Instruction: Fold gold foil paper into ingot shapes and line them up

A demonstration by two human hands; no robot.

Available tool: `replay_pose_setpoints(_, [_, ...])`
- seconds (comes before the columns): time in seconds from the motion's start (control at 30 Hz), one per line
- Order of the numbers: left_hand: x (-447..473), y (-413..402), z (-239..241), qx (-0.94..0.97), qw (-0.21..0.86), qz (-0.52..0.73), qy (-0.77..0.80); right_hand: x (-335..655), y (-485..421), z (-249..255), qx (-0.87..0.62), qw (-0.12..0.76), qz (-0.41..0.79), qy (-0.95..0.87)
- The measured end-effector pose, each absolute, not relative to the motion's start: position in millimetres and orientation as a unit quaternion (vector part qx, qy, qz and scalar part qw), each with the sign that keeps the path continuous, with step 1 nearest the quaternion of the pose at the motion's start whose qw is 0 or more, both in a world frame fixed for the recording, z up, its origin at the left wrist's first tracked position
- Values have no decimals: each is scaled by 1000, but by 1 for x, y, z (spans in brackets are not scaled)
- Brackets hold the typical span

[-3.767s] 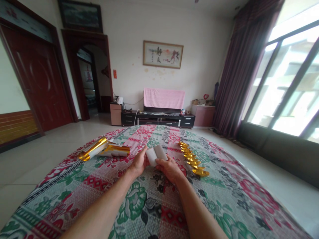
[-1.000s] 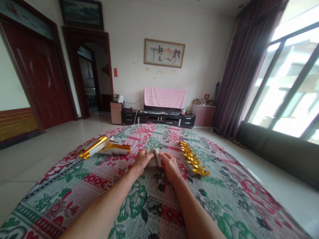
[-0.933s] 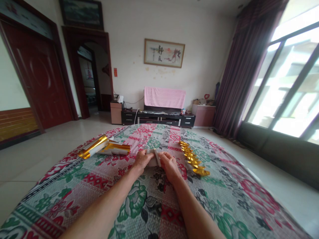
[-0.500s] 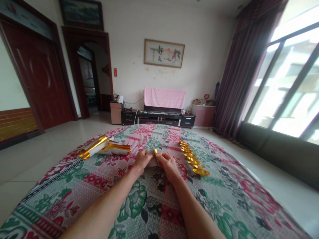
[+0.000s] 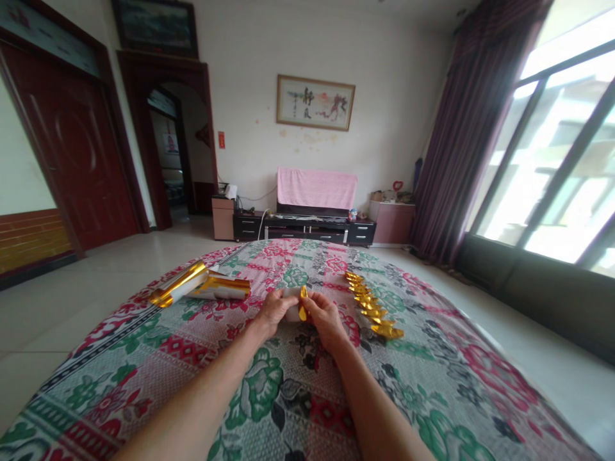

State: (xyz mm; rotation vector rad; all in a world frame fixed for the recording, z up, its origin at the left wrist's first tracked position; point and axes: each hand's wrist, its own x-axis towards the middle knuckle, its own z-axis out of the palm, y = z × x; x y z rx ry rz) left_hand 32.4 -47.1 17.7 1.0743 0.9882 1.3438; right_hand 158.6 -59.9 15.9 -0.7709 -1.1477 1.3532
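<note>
Between my two hands is a small sheet of gold foil paper (image 5: 292, 312), its pale back facing me and its right edge rolled over to show gold. My left hand (image 5: 273, 310) pinches the left side of the sheet. With thumb and fingers pressed together, my right hand (image 5: 323, 316) grips the gold edge at the right. Off to the right, several folded gold paper pieces (image 5: 373, 306) lie in a row. Loosely rolled gold foil sheets (image 5: 221, 287) rest on the cloth left of my hands.
A patterned floral cloth (image 5: 259, 390) covers the round table. Beyond it stand a low black TV cabinet (image 5: 307, 232) and a television under a pink towel (image 5: 317, 187). A purple curtain (image 5: 446, 141) hangs beside the window at right; a red door (image 5: 72, 141) is at left.
My right hand has turned the sheet's right edge over further, so a longer strip of gold shows. The row of folded pieces and the rolled sheets stay where they were.
</note>
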Motion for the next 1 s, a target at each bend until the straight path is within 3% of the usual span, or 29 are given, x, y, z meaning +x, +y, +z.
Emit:
replay_pose_setpoints(0.27, [33, -52, 24, 445, 593, 551, 383, 160, -58, 13, -342, 575, 561, -487])
replay_pose_setpoints(0.53, [32, -50, 21, 492, 530, 541, 428, 158, -60, 18, -356, 576, 556, -482])
replay_pose_setpoints(1.0, [23, -61, 36, 581, 528, 426, 449, 168, -59, 20, -359, 522, 562, -532])
